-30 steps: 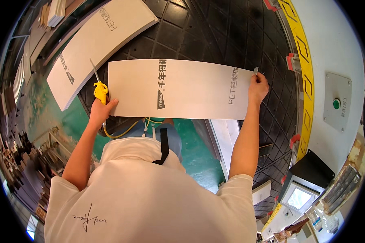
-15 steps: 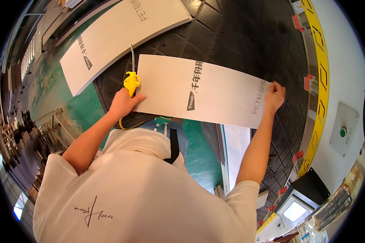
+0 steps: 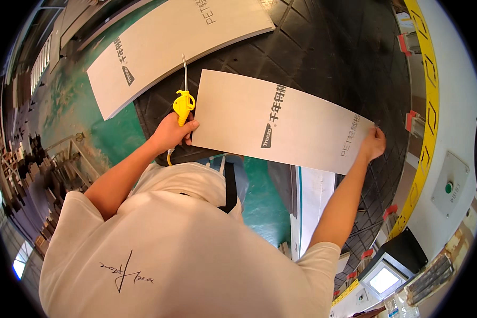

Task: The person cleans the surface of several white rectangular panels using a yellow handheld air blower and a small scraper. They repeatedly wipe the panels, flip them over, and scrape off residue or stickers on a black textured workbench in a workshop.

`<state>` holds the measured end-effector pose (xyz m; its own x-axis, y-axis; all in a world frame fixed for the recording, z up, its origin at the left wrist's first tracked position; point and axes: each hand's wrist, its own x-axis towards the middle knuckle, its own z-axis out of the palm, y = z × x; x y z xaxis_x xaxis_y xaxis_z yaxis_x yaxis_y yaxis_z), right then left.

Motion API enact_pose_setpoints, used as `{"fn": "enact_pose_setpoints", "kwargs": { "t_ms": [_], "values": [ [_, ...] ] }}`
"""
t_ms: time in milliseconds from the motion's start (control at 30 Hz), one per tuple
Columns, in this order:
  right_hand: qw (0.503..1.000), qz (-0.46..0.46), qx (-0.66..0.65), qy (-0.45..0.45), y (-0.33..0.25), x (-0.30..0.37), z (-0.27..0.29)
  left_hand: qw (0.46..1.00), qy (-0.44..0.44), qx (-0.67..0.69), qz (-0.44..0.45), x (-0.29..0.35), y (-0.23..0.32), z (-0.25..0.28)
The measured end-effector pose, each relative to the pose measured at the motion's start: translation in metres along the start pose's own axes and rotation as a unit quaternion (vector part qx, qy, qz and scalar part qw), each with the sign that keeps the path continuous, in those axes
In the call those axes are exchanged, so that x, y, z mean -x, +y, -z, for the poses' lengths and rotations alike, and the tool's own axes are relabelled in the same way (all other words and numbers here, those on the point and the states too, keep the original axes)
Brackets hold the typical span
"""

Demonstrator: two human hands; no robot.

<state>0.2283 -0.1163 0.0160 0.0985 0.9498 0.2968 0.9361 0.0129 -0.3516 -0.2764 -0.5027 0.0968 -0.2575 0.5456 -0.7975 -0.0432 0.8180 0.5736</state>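
Note:
A long white panel (image 3: 228,111) with dark print lies over the black ribbed surface in front of me, its right end angled nearer to my body. My left hand (image 3: 169,133) is closed around a yellow air blow gun (image 3: 183,104), whose thin metal nozzle points away from me. The thumb of that hand is at the panel's left edge; whether it presses on the board I cannot tell. My right hand (image 3: 373,144) grips the panel's right end, fingers at the edge and partly hidden.
A stack of similar printed panels (image 3: 169,42) lies at the far left. The black ribbed surface (image 3: 323,42) extends behind the panel. Along the right runs a yellow strip (image 3: 432,106) with red-tipped clamps (image 3: 405,45), beside a white machine with a green button (image 3: 449,187) and a lit screen (image 3: 384,279).
The view has shifted and turned slightly, so the panel, stack and both hands appear farther right. Both hands keep their holds on the blow gun and the panel.

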Motion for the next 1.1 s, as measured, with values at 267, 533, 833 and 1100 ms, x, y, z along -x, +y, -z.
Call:
{"fn": "enact_pose_setpoints", "kwargs": {
  "t_ms": [267, 533, 833, 1100],
  "values": [
    [0.967, 0.113, -0.201, -0.111, -0.256, 0.151, -0.037, 0.998, 0.028, 0.054, 0.005, 0.006, -0.012, 0.002],
    [0.94, 0.157, -0.245, -0.178, -0.318, 0.172, -0.035, 0.997, 0.01, 0.073, 0.005, 0.003, -0.012, 0.006],
    [0.997, 0.044, -0.039, -0.055, -0.175, 0.086, -0.021, 0.999, -0.031, -0.014, -0.013, 0.0, 0.002, -0.017],
    [0.913, 0.247, -0.286, -0.153, -0.421, 0.268, -0.04, 0.999, 0.016, 0.007, -0.04, -0.002, -0.007, -0.024]
  ]
}}
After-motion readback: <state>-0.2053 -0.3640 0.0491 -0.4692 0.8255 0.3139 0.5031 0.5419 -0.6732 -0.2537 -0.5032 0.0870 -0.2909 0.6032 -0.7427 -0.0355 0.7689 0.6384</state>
